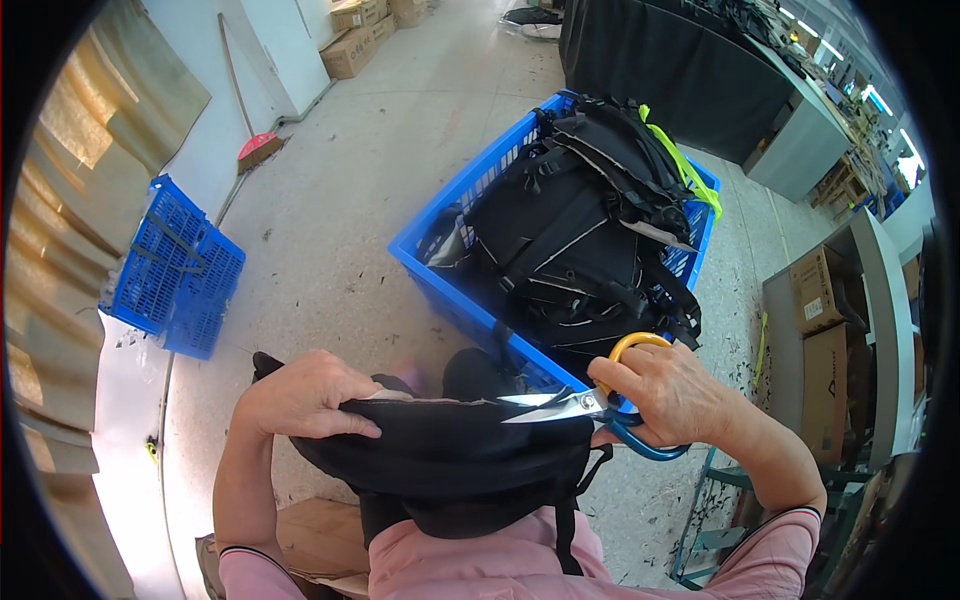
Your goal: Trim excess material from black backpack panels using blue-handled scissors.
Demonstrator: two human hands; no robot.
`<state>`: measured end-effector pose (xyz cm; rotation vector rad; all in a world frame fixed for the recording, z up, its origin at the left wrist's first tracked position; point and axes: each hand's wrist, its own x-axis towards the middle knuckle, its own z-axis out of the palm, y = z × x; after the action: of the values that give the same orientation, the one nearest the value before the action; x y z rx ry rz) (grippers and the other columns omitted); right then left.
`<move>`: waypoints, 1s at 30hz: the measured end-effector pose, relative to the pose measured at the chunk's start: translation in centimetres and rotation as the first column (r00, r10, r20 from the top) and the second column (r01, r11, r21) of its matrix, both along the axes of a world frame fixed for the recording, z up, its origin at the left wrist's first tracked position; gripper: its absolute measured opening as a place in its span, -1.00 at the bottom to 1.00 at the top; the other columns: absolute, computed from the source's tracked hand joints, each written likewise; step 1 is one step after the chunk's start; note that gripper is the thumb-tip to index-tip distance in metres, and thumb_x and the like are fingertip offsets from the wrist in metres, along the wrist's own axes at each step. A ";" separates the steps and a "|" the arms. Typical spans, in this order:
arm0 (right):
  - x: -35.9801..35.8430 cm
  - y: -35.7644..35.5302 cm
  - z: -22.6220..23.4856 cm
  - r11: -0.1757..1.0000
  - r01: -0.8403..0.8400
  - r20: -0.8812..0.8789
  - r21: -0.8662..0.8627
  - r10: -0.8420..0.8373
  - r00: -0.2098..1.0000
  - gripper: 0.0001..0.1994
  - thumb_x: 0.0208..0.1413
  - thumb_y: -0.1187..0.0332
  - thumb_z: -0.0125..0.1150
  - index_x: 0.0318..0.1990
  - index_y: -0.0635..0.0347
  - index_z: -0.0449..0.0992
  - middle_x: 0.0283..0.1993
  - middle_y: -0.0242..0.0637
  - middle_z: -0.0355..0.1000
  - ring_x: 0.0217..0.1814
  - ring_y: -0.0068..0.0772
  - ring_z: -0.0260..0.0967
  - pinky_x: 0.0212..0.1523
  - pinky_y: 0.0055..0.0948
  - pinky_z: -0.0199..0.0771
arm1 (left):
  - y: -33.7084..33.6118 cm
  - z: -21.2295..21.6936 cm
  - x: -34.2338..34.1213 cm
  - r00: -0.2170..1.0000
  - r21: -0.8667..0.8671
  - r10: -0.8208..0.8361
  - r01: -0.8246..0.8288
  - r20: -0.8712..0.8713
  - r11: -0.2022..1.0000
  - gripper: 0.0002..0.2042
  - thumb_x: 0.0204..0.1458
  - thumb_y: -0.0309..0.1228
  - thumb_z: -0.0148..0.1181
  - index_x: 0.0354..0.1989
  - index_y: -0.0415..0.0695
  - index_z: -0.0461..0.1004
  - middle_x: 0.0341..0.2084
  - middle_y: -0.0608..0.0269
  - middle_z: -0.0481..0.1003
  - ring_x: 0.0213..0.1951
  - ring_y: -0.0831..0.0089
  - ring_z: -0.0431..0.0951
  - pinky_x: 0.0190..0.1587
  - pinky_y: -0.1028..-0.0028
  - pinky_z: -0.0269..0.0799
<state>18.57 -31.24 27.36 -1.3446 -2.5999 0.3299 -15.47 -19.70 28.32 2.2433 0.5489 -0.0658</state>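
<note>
Blue crate (455,300) close ahead; left floor (330,200) open

We see a black backpack (450,460) held up against our chest, its top edge level and facing upward, a strip of pale lining showing along that edge. Black straps hang from its lower right side. A pair of scissors (590,405) with silver blades lies across the right end of the top edge, blades slightly parted and pointing left. One handle loop is orange, the other blue; both sit at the right end.
</note>
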 end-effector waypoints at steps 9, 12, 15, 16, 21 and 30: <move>1.0 0.1 0.4 0.994 0.055 -0.117 -0.090 -0.065 0.991 -0.49 -0.26 -0.01 0.37 -0.27 0.15 0.36 -0.65 -0.38 0.28 -0.63 -0.34 0.32 -0.63 -0.47 0.27 | -0.4 -0.2 0.0 0.997 0.020 0.066 -0.067 0.045 0.998 -0.61 -0.25 -0.36 0.27 -0.13 0.00 0.50 -0.57 0.06 0.47 -0.50 0.12 0.46 -0.44 0.36 0.33; -0.2 1.0 0.9 0.973 0.142 -0.267 -0.183 -0.188 0.945 -0.41 -0.30 0.02 0.42 -0.16 0.20 0.38 -0.58 -0.34 0.31 -0.58 -0.33 0.36 -0.57 -0.48 0.31 | -0.5 0.1 0.7 0.998 0.083 0.063 -0.061 -0.016 0.995 -0.59 -0.25 -0.33 0.25 -0.11 0.00 0.49 -0.57 0.05 0.47 -0.48 0.11 0.46 -0.42 0.34 0.34; -2.9 2.2 -1.3 0.993 0.000 -0.388 -0.119 -0.047 0.921 -0.47 -0.22 0.20 0.39 -0.09 0.20 0.32 -0.33 -0.14 0.39 -0.40 -0.17 0.41 -0.42 -0.42 0.40 | -0.8 0.6 1.3 0.998 0.104 0.065 -0.066 0.008 0.992 -0.61 -0.23 -0.31 0.23 -0.11 0.02 0.48 -0.54 0.04 0.48 -0.46 0.10 0.47 -0.40 0.32 0.35; -3.7 2.3 -1.9 0.980 -0.039 -0.425 -0.196 -0.048 0.904 -0.48 -0.21 0.25 0.39 -0.08 0.21 0.30 -0.31 -0.11 0.40 -0.39 -0.14 0.42 -0.40 -0.42 0.41 | -0.9 1.0 1.5 0.998 0.121 0.057 -0.052 -0.030 0.991 -0.61 -0.22 -0.31 0.23 -0.12 0.00 0.47 -0.51 0.03 0.49 -0.44 0.09 0.48 -0.38 0.32 0.36; -4.5 2.4 -2.7 0.888 -0.101 -0.583 -0.448 -0.204 0.786 -0.57 -0.14 0.46 0.29 -0.08 0.23 0.28 -0.51 -0.16 0.38 -0.54 -0.30 0.34 -0.43 -0.48 0.30 | -0.8 1.1 -1.8 0.986 0.130 0.157 -0.163 0.049 0.978 -0.60 -0.25 -0.29 0.26 -0.16 -0.10 0.45 -0.48 0.01 0.48 -0.39 0.11 0.49 -0.34 0.35 0.37; -4.2 2.1 -2.4 0.836 -0.033 -0.501 -0.548 -0.296 0.813 -0.49 -0.15 0.28 0.37 -0.06 0.21 0.28 -0.52 -0.25 0.34 -0.49 -0.38 0.32 -0.40 -0.50 0.28 | -1.9 -6.2 -10.1 0.448 -0.537 0.817 -0.616 0.362 0.576 -0.66 -0.36 -0.60 0.39 -0.33 -0.18 0.43 -0.43 0.31 0.51 -0.35 0.52 0.50 -0.26 0.53 0.42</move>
<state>14.40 -29.14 24.92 -1.2948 -1.9438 1.2999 -25.57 -21.64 22.12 1.3869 1.0280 0.9057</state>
